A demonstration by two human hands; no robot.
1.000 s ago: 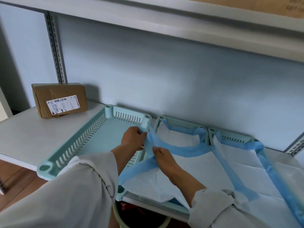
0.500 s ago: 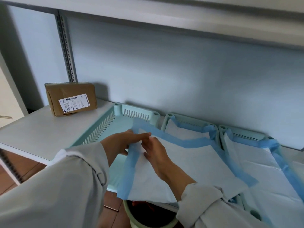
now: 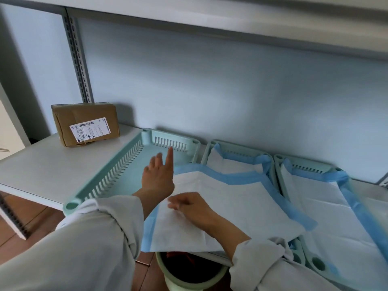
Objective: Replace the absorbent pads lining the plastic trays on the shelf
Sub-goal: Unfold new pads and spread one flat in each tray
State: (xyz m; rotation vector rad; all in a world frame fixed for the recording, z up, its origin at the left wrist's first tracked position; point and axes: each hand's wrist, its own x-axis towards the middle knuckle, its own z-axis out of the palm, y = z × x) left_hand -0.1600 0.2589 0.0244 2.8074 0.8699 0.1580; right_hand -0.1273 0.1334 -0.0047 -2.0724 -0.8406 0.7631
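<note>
Three pale green slotted trays stand side by side on the white shelf [image 3: 42, 164]. The left tray [image 3: 117, 171] has a bare bottom. A white absorbent pad with a blue border [image 3: 226, 204] lies unfolded across the left and middle trays, its near edge hanging off the shelf front. My left hand [image 3: 158, 175] reaches over the left tray with fingers straight, at the pad's far left corner. My right hand [image 3: 189, 206] rests on the pad's near part, fingertips on the white surface. The middle tray [image 3: 210, 148] and right tray [image 3: 279, 160] each hold a blue-edged pad.
A brown cardboard parcel [image 3: 86, 122] with a white label stands at the shelf's back left. A green bin [image 3: 189, 276] sits on the floor below the shelf edge. An upper shelf [image 3: 231, 15] runs overhead, with a slotted upright [image 3: 78, 55] at the left.
The pad has been spread wider and flatter. My left hand let go of its corner and stretched out over the left tray; my right hand slid back toward me on the pad.
</note>
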